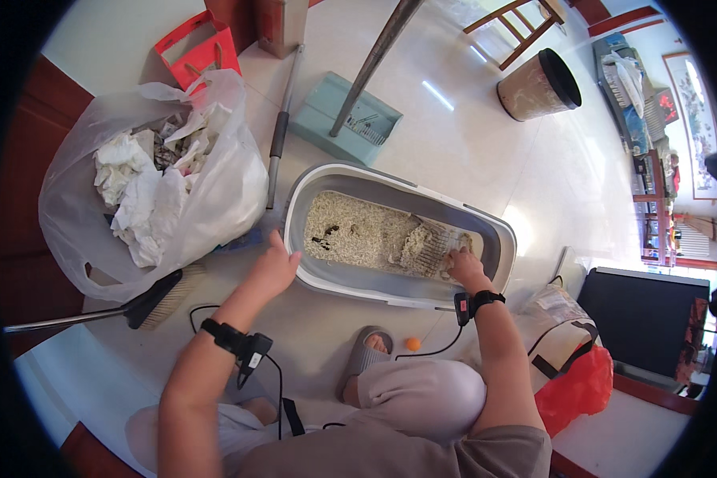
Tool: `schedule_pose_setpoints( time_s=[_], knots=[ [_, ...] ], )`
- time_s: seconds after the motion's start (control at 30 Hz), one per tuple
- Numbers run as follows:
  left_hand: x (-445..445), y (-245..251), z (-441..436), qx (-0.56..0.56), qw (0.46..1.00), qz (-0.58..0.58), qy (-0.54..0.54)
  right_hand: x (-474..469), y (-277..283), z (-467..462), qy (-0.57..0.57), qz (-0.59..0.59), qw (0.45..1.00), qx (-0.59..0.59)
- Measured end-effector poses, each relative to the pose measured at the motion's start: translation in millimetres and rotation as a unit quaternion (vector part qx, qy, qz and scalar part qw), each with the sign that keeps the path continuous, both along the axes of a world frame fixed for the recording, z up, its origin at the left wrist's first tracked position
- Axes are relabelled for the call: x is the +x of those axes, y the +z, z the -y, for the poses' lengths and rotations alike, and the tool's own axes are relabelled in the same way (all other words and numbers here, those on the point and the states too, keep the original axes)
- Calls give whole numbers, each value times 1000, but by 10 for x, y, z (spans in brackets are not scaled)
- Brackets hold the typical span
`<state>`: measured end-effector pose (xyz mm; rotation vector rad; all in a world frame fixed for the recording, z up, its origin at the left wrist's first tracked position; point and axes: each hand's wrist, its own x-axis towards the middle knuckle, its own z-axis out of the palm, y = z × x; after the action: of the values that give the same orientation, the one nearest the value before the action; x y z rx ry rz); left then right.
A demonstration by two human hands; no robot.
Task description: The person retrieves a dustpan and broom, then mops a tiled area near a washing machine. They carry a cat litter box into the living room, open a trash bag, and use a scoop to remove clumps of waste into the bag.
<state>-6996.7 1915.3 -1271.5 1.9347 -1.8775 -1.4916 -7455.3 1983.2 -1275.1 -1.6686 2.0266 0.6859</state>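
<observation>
A long grey-and-white cat litter box [346, 288] lies on the floor before me, with pale granular litter [358, 230] inside. Several dark clumps [324, 238] rest on the litter at the left. My right hand [467, 266] reaches into the right end of the box and holds a slotted litter scoop [435, 248]. Some litter lies on the scoop's slats; its handle is mostly hidden by my fingers. At the box's left end, my left hand [278, 266] is against the white rim, thumb and forefinger apart. Whether it grips the rim is unclear.
A plastic bag of crumpled paper [146, 197] stands left, beside a broom [155, 302]. Beyond the box are a teal dustpan [343, 119], a grey pole [279, 128] and a waste bin [538, 86]. An orange ball [413, 344] lies near my slippered foot [367, 352].
</observation>
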Motion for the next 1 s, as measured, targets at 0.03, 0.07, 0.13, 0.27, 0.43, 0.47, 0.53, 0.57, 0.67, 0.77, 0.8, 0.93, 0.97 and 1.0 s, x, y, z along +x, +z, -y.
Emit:
schedule_pose_setpoints(
  time_s=[0.03,0.07,0.13,0.27,0.43,0.47,0.53,0.57,0.67,0.77,0.8,0.93,0.97,1.0],
  knots=[
    [-27,-46,-16,-1,1000,10,-14,2,23,15,30,0,999,-14],
    [-44,-77,-30,-18,1000,13,-8,-5,68,37,61,7,998,-21],
    [-70,-108,-64,-33,999,7,3,-44,236,79,82,22,996,-20],
    [-50,-88,-98,-8,1000,-13,16,-166,774,44,88,69,993,-24],
    [63,-3,-45,48,998,-21,23,-248,1135,-155,38,23,999,19],
    [84,20,-29,46,999,-16,22,-249,1124,-143,23,18,999,25],
    [113,67,-2,42,999,-13,14,-198,1026,-64,50,-5,998,30],
    [117,92,8,40,999,-14,8,-133,955,-20,51,-24,996,62],
    [90,165,21,40,999,-5,10,135,700,265,128,10,992,8],
    [17,228,41,47,998,38,-1,635,443,402,115,119,986,-10],
    [-15,241,49,66,995,71,-1,780,387,451,118,165,979,5],
    [-62,275,88,61,997,53,-4,1274,207,627,106,166,980,-5],
    [-61,276,95,59,997,51,4,1347,178,660,103,178,978,-13],
    [-46,275,99,53,998,41,17,1414,148,666,98,193,975,-54]
  ],
)
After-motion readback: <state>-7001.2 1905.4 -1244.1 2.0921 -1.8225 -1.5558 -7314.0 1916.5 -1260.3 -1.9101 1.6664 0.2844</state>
